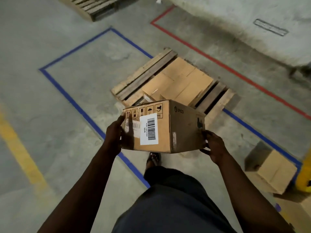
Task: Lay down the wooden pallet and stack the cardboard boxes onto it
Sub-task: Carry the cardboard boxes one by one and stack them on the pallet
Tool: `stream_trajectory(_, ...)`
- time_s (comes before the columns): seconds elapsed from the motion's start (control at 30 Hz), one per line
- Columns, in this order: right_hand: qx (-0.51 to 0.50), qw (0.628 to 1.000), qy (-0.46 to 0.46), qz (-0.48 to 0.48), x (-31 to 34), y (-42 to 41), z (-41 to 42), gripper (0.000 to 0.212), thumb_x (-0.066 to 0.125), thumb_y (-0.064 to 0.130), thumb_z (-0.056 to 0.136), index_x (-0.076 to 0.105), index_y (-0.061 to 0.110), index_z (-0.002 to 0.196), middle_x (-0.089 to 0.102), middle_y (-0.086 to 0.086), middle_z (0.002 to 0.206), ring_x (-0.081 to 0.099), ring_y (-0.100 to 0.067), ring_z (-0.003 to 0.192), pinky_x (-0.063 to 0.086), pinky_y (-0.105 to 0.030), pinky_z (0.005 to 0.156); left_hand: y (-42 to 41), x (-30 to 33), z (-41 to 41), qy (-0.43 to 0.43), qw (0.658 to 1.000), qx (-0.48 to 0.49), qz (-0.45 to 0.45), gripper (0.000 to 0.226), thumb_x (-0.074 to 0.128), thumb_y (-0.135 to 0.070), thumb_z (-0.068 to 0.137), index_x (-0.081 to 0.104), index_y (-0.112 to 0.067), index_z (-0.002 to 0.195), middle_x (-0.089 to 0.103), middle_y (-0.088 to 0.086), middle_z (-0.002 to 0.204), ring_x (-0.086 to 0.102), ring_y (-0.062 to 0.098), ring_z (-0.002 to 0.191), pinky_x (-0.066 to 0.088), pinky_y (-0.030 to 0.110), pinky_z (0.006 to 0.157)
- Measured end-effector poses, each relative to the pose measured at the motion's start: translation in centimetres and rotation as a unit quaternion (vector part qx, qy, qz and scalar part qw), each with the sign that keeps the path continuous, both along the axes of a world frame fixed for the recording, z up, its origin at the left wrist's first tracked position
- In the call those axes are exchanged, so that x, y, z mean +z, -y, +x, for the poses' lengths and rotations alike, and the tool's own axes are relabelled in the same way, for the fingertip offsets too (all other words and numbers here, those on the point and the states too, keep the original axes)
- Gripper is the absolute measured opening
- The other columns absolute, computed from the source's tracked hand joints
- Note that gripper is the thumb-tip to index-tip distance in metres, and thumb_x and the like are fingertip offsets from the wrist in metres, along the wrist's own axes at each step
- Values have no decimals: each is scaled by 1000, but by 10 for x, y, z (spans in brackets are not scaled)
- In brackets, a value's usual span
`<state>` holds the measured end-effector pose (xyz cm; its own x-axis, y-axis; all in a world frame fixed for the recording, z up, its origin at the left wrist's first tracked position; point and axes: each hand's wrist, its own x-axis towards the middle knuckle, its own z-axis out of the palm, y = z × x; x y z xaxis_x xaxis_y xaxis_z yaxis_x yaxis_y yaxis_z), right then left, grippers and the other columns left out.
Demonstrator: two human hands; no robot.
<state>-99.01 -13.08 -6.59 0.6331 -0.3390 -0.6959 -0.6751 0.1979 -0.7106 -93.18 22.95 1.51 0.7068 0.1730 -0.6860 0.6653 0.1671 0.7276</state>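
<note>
Head view, looking down past dark trousers at a concrete floor: both arms reach forward and carry a cardboard box (pixel 164 126) in the air between them. The left hand (pixel 115 132) is pressed flat against the box's left end, fingers straight up along the printed handling symbols; the right hand (pixel 213 147) grips the lower right corner, fingers curled under the edge. A white barcode label (pixel 149 129) faces the camera. Just beyond the carried box, the wooden pallet (pixel 144 74) lies flat on the floor, straddling the blue tape line (pixel 70 98), with a red tape line (pixel 227 68) farther right. Stacked boxes (pixel 183 81) sit on the pallet's middle, perhaps four of them, though their seams blur together. Another box (pixel 276 172) rests on the floor at the right, well apart from the pallet, beside a yellow object (pixel 305 175). A second pallet (pixel 97 7) lies at the top edge.
</note>
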Motion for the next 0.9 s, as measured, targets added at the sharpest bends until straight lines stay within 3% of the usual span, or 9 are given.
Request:
stream_trajectory(0.1, -12, 1000, -14, 21, -4, -47, 65, 29, 62, 34, 100, 68, 27, 127, 70, -5, 119, 63, -34, 113, 57, -47, 85, -37, 0, 50, -9, 1000, 21, 13, 42, 59, -61, 97, 77, -23, 98, 77, -1, 98, 63, 19, 107, 49, 37, 90)
stream_trajectory(0.17, -10, 999, -23, 33, 1, -82, 110, 27, 63, 39, 98, 70, 27, 122, 72, -4, 118, 66, -29, 107, 58, -41, 78, -63, 11, 83, -7, 999, 39, 22, 43, 54, -62, 99, 75, -24, 97, 73, -2, 100, 63, 16, 101, 47, 35, 81)
stream_trajectory(0.23, -2, 999, -17, 36, 9, -116, 154, 26, 62, 39, 99, 71, 26, 120, 71, -5, 119, 66, -26, 101, 55, -37, 74, -94, 16, 120, -4, 999, 44, 25, 47, 51, -64, 100, 75, -24, 96, 73, -3, 100, 62, 16, 101, 46, 37, 88)
stream_trajectory(0.33, 16, 999, -3, 31, 17, -157, 209, 38, 63, 50, 95, 70, 26, 124, 71, -3, 120, 65, -28, 110, 56, -42, 84, -142, 18, 173, -11, 999, 33, 25, 56, 53, -75, 92, 75, -25, 103, 71, 2, 113, 60, 23, 114, 43, 46, 102)
stream_trajectory(0.4, 22, 999, -3, 30, 20, -182, 245, 50, 65, 61, 84, 68, 29, 123, 69, 0, 120, 62, -29, 116, 54, -48, 96, -176, 12, 217, -40, 999, 14, 18, 76, 58, -85, 80, 72, -20, 117, 70, 8, 122, 60, 28, 121, 45, 48, 105)
stream_trajectory(0.53, -1, 1000, 18, -13, 19, -232, 305, 30, 53, 61, 99, 67, 35, 102, 65, 7, 108, 60, -19, 100, 50, -50, 94, -229, -14, 303, -98, 989, -112, 4, 94, 63, -91, 67, 71, -17, 124, 71, 11, 121, 63, 32, 117, 52, 47, 94)
stream_trajectory(0.67, -48, 997, 43, -45, 13, -285, 348, 50, 57, 75, 83, 68, 34, 110, 65, 4, 123, 59, -25, 112, 46, -55, 107, -285, -40, 385, -157, 956, -248, -9, 75, 70, -75, 77, 72, -17, 126, 69, 17, 128, 64, 34, 118, 56, 46, 85)
stream_trajectory(0.83, -78, 997, 6, 2, 19, -351, 391, 85, 63, 80, 62, 60, 32, 133, 59, 5, 132, 52, -25, 125, 41, -51, 110, -334, -51, 467, -238, 894, -367, -96, 70, 77, -57, 85, 69, -7, 134, 67, 25, 133, 63, 41, 118, 47, 54, 103)
stream_trajectory(0.9, -99, 995, 21, 16, 17, -367, 401, 88, 67, 86, 56, 60, 37, 128, 60, 7, 131, 53, -22, 125, 41, -48, 109, -335, -56, 497, -258, 873, -401, -106, 73, 84, -44, 82, 64, -2, 139, 63, 26, 139, 62, 39, 120, 38, 54, 118)
